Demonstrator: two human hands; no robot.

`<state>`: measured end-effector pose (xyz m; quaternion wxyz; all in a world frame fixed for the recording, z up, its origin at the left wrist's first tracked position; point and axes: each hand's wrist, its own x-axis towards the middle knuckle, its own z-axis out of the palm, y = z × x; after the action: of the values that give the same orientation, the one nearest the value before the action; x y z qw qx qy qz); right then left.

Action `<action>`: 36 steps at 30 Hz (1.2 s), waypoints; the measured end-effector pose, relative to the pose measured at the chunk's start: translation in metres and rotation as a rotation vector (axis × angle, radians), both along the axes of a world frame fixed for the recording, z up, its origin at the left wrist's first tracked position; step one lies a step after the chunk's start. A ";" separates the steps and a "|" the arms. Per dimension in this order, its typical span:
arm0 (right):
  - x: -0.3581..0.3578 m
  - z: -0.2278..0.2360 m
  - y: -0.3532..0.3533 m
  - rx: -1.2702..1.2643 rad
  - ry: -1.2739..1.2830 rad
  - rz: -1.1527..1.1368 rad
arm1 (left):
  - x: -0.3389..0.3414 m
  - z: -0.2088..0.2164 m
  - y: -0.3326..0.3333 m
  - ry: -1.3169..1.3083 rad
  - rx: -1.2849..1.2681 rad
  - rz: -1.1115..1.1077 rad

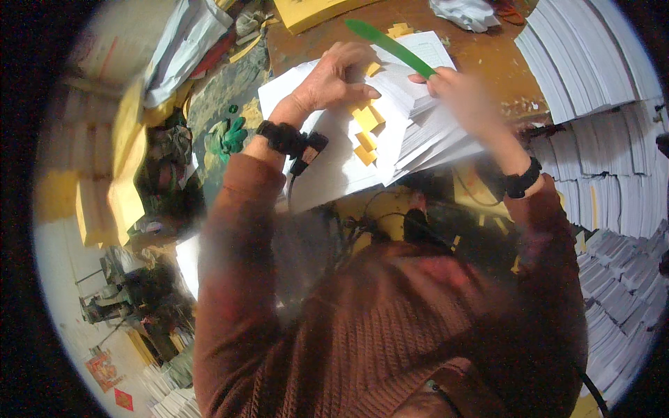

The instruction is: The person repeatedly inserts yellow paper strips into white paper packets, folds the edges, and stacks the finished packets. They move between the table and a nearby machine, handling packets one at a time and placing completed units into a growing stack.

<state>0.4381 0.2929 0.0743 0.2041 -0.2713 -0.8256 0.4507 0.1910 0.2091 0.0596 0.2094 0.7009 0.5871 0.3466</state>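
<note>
On brown table: yellow slips lie on white sheets, edges unsquared, work seemingly midway; left hand atop, grip unclear; right hand grasps green blade.

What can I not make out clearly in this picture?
In the head view:
Right hand: blurred; exact finger positions unclear.
Lower end of the green strip: hidden by that hand.
Part of the white pages: covered by the left hand.
Print on those pages: too small.
Paper stacks at right: cut off by the dark rim.
</note>
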 end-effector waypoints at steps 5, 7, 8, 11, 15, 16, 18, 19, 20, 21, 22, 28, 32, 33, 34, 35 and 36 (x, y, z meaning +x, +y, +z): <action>0.002 0.005 -0.004 0.009 0.008 -0.016 | 0.003 -0.006 -0.011 -0.184 -0.066 0.112; 0.001 0.005 -0.002 -0.024 -0.014 -0.025 | 0.007 -0.011 -0.020 -0.113 0.154 0.099; 0.001 0.004 -0.002 -0.024 0.022 -0.024 | 0.008 -0.013 -0.023 -0.072 0.271 0.100; 0.002 -0.001 -0.001 -0.056 0.047 -0.033 | 0.011 -0.018 -0.028 -0.119 0.287 0.082; -0.003 -0.006 0.006 -0.073 0.085 -0.084 | 0.010 -0.022 -0.027 -0.032 0.345 0.092; -0.004 -0.006 0.011 -0.083 0.095 -0.084 | 0.010 -0.024 -0.026 -0.011 0.345 0.099; -0.004 -0.007 0.029 0.120 0.296 -0.146 | 0.010 -0.027 -0.025 0.017 0.348 0.115; -0.004 -0.010 0.039 0.173 0.354 -0.188 | 0.011 -0.028 -0.025 0.024 0.352 0.125; 0.003 -0.012 0.052 0.222 0.215 -0.161 | 0.011 -0.029 -0.024 0.033 0.361 0.128; 0.016 -0.011 0.067 0.225 0.036 -0.160 | 0.011 -0.030 -0.023 0.049 0.359 0.121; 0.028 -0.014 0.080 0.290 -0.085 -0.164 | 0.011 -0.031 -0.022 0.067 0.362 0.103; 0.127 -0.038 0.090 -0.307 -0.640 0.273 | 0.013 -0.029 -0.022 0.104 0.331 0.118; 0.168 -0.049 0.033 -0.633 -0.684 0.085 | 0.015 -0.030 -0.023 0.111 0.356 0.125; 0.167 -0.054 0.018 -0.608 -0.593 0.129 | 0.015 -0.030 -0.023 0.103 0.361 0.122; 0.147 -0.072 -0.003 -0.465 -0.580 0.242 | 0.015 -0.030 -0.022 0.099 0.368 0.120; 0.130 -0.082 -0.026 -0.433 -0.485 0.247 | 0.015 -0.031 -0.022 0.096 0.373 0.119; 0.111 -0.091 -0.052 -0.399 -0.392 0.254 | 0.015 -0.031 -0.022 0.102 0.362 0.129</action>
<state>0.5491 0.2412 -0.0172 -0.0745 -0.2825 -0.7718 0.5648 0.2058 0.1875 0.0287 0.0273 0.7046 0.5687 0.4235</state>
